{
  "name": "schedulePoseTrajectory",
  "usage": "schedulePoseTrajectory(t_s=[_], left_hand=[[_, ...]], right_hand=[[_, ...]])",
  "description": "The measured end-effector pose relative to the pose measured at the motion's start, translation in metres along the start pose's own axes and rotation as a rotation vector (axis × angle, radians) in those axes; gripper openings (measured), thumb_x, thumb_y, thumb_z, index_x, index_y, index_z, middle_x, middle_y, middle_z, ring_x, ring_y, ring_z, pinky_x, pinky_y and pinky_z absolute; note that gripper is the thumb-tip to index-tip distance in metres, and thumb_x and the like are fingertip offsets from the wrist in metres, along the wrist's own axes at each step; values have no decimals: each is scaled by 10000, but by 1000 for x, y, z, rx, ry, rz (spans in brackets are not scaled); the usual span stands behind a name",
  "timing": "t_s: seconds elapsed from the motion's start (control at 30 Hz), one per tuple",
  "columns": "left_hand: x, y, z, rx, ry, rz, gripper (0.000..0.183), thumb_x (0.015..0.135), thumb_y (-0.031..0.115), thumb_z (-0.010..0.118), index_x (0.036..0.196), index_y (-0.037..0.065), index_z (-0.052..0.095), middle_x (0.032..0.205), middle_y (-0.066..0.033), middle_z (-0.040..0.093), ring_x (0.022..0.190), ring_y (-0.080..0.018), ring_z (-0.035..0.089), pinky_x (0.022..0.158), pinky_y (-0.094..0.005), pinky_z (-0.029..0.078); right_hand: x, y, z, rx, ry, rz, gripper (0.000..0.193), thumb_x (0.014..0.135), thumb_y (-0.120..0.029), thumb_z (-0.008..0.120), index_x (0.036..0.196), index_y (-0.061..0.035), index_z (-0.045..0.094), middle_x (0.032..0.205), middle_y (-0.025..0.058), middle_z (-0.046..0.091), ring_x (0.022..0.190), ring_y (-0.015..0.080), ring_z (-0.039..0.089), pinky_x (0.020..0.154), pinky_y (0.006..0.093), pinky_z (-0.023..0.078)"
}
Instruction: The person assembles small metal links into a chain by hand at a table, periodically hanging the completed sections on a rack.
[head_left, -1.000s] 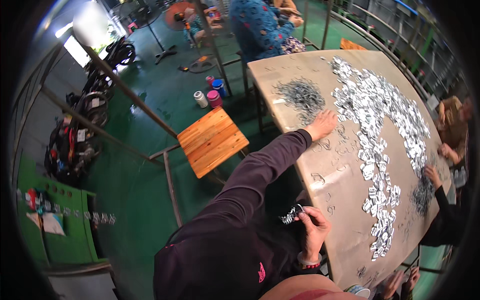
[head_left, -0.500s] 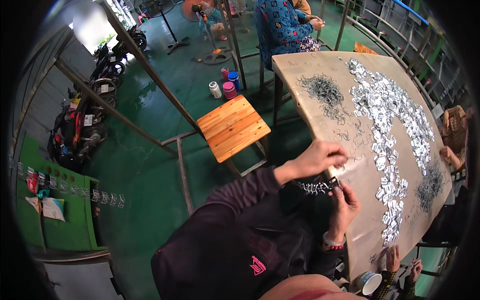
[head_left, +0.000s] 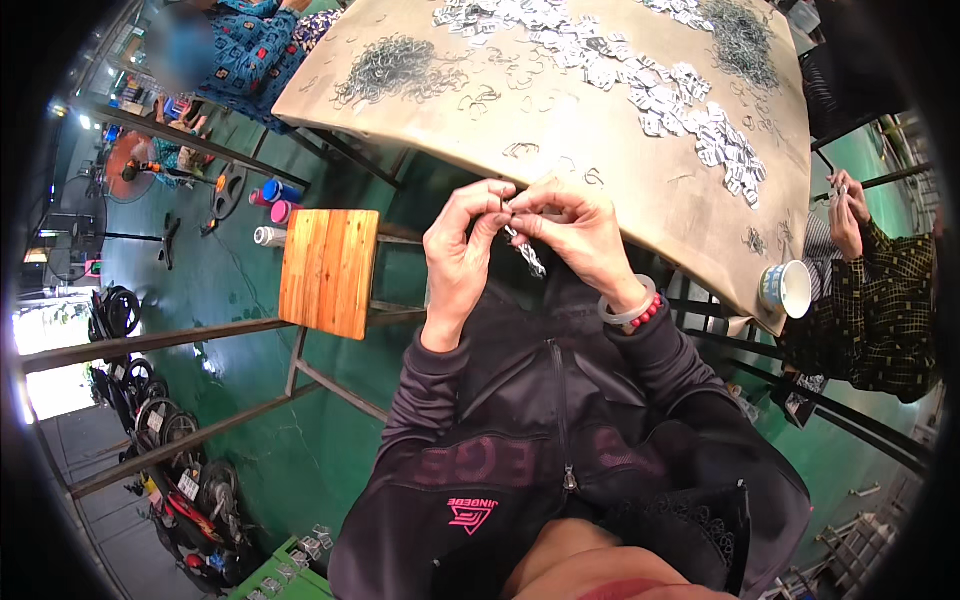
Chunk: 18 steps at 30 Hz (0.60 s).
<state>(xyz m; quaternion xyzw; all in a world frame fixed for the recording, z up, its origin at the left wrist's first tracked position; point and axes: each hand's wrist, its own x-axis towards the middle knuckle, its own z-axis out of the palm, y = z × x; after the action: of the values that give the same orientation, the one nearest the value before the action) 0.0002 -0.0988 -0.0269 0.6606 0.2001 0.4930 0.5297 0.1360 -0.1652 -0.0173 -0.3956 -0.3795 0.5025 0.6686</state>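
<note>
My left hand (head_left: 465, 255) and my right hand (head_left: 572, 238) meet in front of my chest, just off the near edge of the table. Both are closed, thumbs and fingertips pinched together. A short chain of silver metal pieces (head_left: 530, 260) dangles beneath the right fingertips, which grip its top end. What the left fingertips pinch is too small and too covered to make out. Beyond my hands, a few thin wire hooks (head_left: 521, 150) lie near the table's edge.
The tan table (head_left: 450, 125) carries silver metal pieces (head_left: 610, 70) and piles of dark wire hooks (head_left: 385, 70). A white cup (head_left: 794, 289) sits at its right corner. Left stands a wooden stool (head_left: 330, 270). Co-workers (head_left: 865, 290) sit at the right and far left.
My view has swung round, so the table now lies ahead. My left hand, formerly raised apart from the right, has come to its fingertips at the top of the chain.
</note>
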Motion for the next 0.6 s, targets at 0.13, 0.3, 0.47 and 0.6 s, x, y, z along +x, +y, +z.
schedulePoseTrajectory(t_s=[0.13,0.3,0.47,0.6], left_hand=[[-3,2,-8,-21,-10,-13,33,857,-32,573,889,-24,571,892,-88,619,817,-119,592,734,-236,491],[1,4,-9,-28,-13,-15,41,839,-64,576,854,-30,559,871,-98,601,797,-135,593,701,-247,499],[0,-2,-8,-9,-10,3,63,820,-62,598,847,-17,563,855,-94,599,796,-162,602,729,-268,503],[6,2,-4,-33,41,6,81,801,-55,615,832,-9,556,834,-92,606,785,-165,601,716,-272,506]], right_hand=[[16,-18,-56,-271,-16,165,196,852,-114,612,1018,-24,666,859,54,655,694,86,601,637,220,495],[101,11,-198,-1283,330,-222,246,800,-78,583,1033,-17,635,940,153,655,869,266,616,771,343,485],[116,32,-263,-1871,176,-335,269,769,8,481,1014,-26,588,949,165,597,941,336,552,805,411,459],[124,22,-249,-1650,299,-438,244,791,25,527,1023,8,602,923,142,626,803,278,610,730,357,510]])
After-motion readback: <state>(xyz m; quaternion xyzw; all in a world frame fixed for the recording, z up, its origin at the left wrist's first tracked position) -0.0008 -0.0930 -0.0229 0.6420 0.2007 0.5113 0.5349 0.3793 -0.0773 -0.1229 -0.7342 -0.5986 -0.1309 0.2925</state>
